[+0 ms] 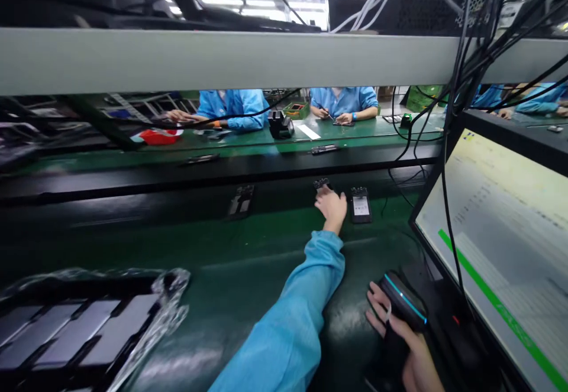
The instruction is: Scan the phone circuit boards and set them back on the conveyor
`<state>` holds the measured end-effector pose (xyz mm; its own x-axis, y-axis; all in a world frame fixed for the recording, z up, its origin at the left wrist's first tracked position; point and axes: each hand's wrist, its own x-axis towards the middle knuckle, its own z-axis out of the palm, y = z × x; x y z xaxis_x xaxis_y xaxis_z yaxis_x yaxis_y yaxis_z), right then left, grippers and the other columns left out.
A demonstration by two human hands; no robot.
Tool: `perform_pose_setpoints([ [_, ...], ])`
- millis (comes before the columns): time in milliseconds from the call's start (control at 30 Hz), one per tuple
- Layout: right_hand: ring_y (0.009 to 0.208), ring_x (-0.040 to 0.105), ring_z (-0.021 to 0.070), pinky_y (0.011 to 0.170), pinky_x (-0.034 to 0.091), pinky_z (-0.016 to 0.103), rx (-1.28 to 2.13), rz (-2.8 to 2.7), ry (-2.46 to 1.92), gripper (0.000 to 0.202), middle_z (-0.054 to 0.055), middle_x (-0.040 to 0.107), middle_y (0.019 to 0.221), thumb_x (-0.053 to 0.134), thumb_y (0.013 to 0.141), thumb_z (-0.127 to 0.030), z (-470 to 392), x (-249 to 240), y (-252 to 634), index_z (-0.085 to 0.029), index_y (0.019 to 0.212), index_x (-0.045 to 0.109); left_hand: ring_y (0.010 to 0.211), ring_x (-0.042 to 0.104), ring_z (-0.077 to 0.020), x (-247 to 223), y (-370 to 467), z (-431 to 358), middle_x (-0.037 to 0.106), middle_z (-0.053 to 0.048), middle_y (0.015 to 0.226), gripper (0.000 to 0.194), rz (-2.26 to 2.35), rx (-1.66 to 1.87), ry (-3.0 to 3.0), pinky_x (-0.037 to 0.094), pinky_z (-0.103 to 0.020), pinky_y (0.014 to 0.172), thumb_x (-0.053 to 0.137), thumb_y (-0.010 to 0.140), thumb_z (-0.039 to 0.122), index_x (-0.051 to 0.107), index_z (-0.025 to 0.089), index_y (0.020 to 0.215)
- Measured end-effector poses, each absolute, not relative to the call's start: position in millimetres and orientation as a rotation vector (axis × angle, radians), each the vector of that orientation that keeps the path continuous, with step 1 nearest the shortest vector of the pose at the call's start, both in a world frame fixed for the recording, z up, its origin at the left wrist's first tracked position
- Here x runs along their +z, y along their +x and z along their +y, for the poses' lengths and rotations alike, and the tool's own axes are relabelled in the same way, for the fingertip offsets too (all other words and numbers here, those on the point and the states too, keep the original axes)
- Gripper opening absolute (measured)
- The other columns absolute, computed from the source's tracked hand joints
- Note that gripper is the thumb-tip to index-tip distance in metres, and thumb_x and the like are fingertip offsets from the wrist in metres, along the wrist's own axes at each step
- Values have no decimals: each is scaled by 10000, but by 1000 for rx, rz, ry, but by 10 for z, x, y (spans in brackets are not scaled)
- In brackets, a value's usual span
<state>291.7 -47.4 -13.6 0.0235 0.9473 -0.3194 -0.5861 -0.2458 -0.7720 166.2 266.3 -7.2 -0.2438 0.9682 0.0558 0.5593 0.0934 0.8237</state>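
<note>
My left hand reaches forward in a blue sleeve. Its fingers lie over the lower part of an opened phone assembly, whose upper end shows beyond them; the grip itself is partly hidden. Just right of that hand lies another opened phone assembly with a white label. A third, darker phone assembly rests farther left. At the lower right, my right hand is closed around the handle of a black barcode scanner with a lit blue strip.
A monitor with a green PASS bar stands at right, cables hanging before it. At lower left, a black tray wrapped in clear plastic holds several flat grey pieces. A grey beam crosses above. People in blue sleeves work across the line.
</note>
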Motion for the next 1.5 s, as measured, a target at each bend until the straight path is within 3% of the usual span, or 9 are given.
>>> perform_pose_setpoints([
  [133, 1373, 441, 330, 1140, 371, 578, 1564, -519, -987, 313, -39, 580, 1392, 774, 714, -462, -499, -185, 2945, -443, 1025, 745, 1466, -75, -479, 10, 1591, 3087, 48, -430, 1528, 909, 1868, 1178, 1090, 97, -649, 1119, 750, 687, 165, 240, -52, 1408],
  [267, 1312, 510, 324, 1106, 414, 555, 1533, -542, -1006, 242, -6, 628, 1326, 752, 750, -417, -520, -115, 2932, -407, 992, 747, 1412, 251, -436, 112, 1126, 2910, 335, -339, 1454, 772, 1642, 1228, 992, 309, -586, 1068, 775, 676, 233, 398, 45, 1323],
  [367, 841, 708, 247, 766, 586, 411, 1619, -632, -911, 162, 70, 712, 993, 739, 782, -364, -526, 10, 2829, -269, 912, 720, 1154, 556, -280, 80, 561, 2266, 561, -191, 1241, 564, 1360, 1314, 899, 495, -421, 898, 666, 789, 451, 498, 130, 1221],
  [500, 371, 474, 65, 404, 405, 218, 1964, -851, -748, 198, -12, 586, 669, 741, 790, -313, -476, 304, 2503, -162, 841, 625, 958, 588, -170, 14, 168, 1207, 585, -130, 1143, 554, 425, 1466, 411, 510, -283, 765, 670, 781, 536, 579, 138, 1155],
  [867, 348, 398, 48, 352, 376, 186, 2101, -812, -869, 172, -43, 512, 578, 703, 743, -245, -981, 541, 2124, -137, 739, 570, 738, 547, -112, 25, 249, 432, 624, -110, 1114, 294, 173, 1368, 119, 455, -233, 591, 465, 981, 355, 637, 159, 846],
  [1033, 355, 415, 62, 356, 388, 194, 2139, -737, -830, 136, -29, 538, 586, 667, 720, -208, -1145, 494, 2201, -126, 789, 583, 834, 573, -157, -24, 196, 167, 570, -126, 1305, 480, 137, 1337, 163, 521, -293, 660, 668, 827, 540, 629, 248, 1207],
  [1167, 356, 405, 62, 350, 374, 188, 2180, -704, -763, 119, -31, 544, 581, 661, 721, -207, -1168, 510, 2147, -139, 777, 582, 818, 568, -157, 2, 203, 127, 566, -148, 1323, 646, 137, 1342, 147, 530, -285, 642, 760, 717, 579, 617, 236, 1246],
  [1400, 457, 506, 80, 478, 403, 218, 1689, -1135, -1132, 248, 8, 627, 674, 770, 662, -281, -1221, 638, 1997, -115, 799, 648, 595, 514, -91, -173, 329, 289, 646, -36, 842, 595, 631, 1404, 351, 418, -193, 487, 833, 609, 579, 629, 155, 974],
  [1500, 568, 512, 102, 572, 423, 231, 1299, -1427, -1370, 219, -31, 590, 641, 785, 634, -221, -1198, 705, 1860, -141, 751, 618, 690, 594, -116, -269, 356, 225, 654, -16, 829, 540, 887, 1437, 570, 470, -209, 608, 872, 598, 458, 613, 155, 962],
])
